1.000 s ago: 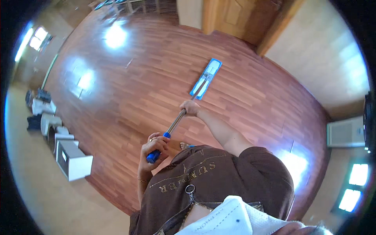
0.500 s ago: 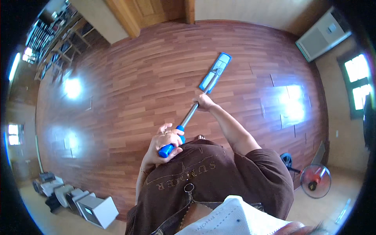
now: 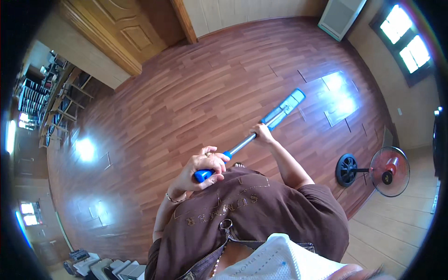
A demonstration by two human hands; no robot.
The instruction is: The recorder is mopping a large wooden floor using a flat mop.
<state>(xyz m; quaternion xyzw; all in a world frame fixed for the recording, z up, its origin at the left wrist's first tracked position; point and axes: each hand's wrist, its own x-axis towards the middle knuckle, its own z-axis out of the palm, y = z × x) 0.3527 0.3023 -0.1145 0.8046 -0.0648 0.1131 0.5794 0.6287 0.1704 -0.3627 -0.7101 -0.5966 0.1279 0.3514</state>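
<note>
A flat mop (image 3: pixel 242 143) with a metal pole, a blue grip and a blue-edged rectangular head runs from my waist toward the far right. Its head (image 3: pixel 285 108) lies on the wood-look floor. My left hand (image 3: pixel 208 167) is wrapped round the blue grip at the near end of the pole. Farther up, my right hand (image 3: pixel 262 134) grips the metal pole close to the head. The tip of a foot (image 3: pixel 239 164) shows just beyond the brown shirt.
A standing fan (image 3: pixel 389 171) with a round black base is at right. Boxes and appliances (image 3: pixel 105 269) line the lower left. Tables and stools (image 3: pixel 63 105) stand far left. A wooden door (image 3: pixel 135 35), a white floor-standing unit (image 3: pixel 340 18) and a window (image 3: pixel 406 39) border the room.
The mop head has moved right and somewhat nearer, and the pole slants more to the right. Both hands keep their hold. My view has turned, shifting the door, fan and window.
</note>
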